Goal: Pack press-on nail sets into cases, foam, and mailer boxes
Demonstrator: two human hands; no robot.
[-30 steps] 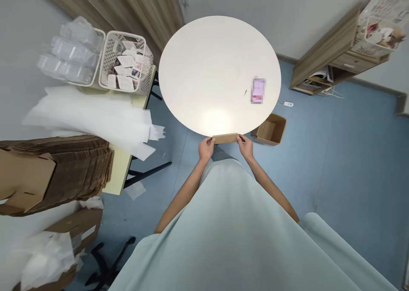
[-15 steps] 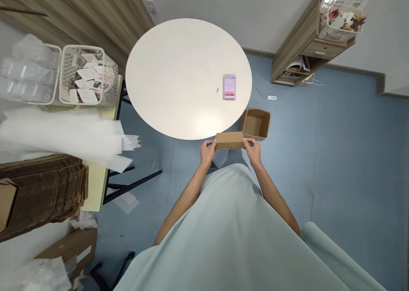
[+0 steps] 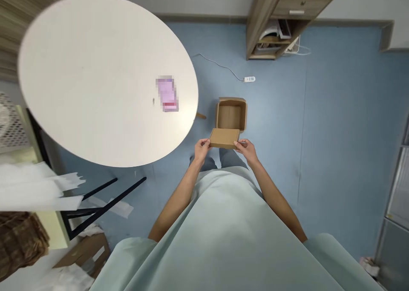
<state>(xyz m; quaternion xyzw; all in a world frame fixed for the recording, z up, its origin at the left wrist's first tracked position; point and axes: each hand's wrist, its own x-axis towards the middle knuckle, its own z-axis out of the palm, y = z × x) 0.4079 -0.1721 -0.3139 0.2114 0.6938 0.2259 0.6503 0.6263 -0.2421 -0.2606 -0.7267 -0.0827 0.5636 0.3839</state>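
A small flat brown cardboard box (image 3: 224, 137), closed, is held level in front of my body. My left hand (image 3: 202, 149) pinches its left end, and my right hand (image 3: 247, 151) grips the right end near the front corner. Just beyond it on the floor stands a larger open carton (image 3: 230, 113), whose visible inside shows bare brown walls. The small box overlaps the carton's near edge in the head view; I cannot tell whether they touch.
At the left is a white oval table (image 3: 108, 82) bearing a blurred pink-purple item (image 3: 168, 94). A power strip (image 3: 249, 79) with its cord lies on the floor, near a wooden cabinet (image 3: 297, 5). White wrapping sheets (image 3: 35, 188) and folded cardboard (image 3: 22, 240) fill the left side.
My view has swung to the right, so the table now sits further left. The small box has come from the table's edge to the front of the open carton, its top tilted more into view.
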